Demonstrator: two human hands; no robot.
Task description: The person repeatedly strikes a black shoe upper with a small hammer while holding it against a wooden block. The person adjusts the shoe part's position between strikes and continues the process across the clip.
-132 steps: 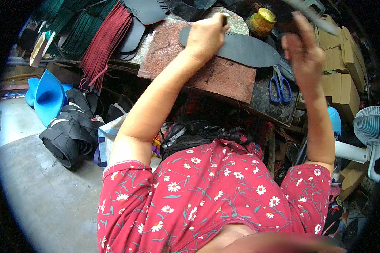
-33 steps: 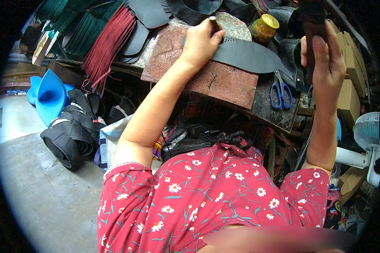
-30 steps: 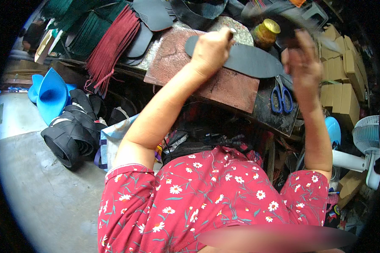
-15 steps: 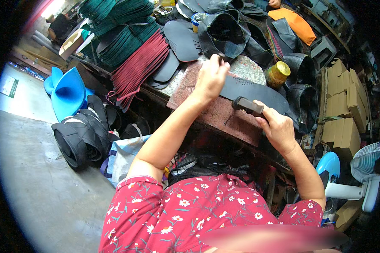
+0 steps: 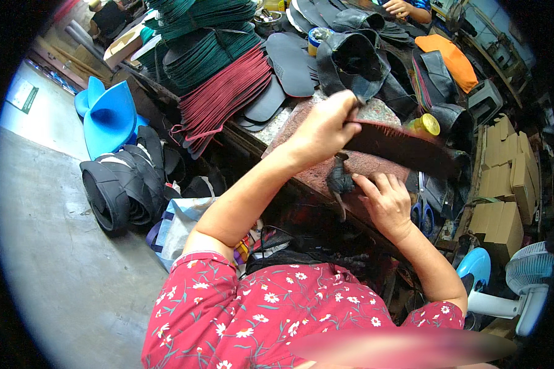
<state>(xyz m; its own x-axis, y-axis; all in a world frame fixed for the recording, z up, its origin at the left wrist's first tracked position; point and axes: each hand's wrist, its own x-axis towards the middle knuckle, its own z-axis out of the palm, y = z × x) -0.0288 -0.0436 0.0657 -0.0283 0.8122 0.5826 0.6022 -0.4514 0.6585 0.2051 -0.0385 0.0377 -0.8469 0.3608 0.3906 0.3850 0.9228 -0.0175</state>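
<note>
Left hand (image 5: 323, 126) closed in a fist-like grip, knuckles up, at the end of a bare forearm extended forward and up from the red floral sleeve (image 5: 197, 295). Right hand (image 5: 385, 203) lower and to the right of the left hand, palm down, fingers (image 5: 375, 184) spread and slightly curled; right forearm bent at the elbow.

red floral shirt (image 5: 277, 313), blue stool (image 5: 108, 117)
</note>
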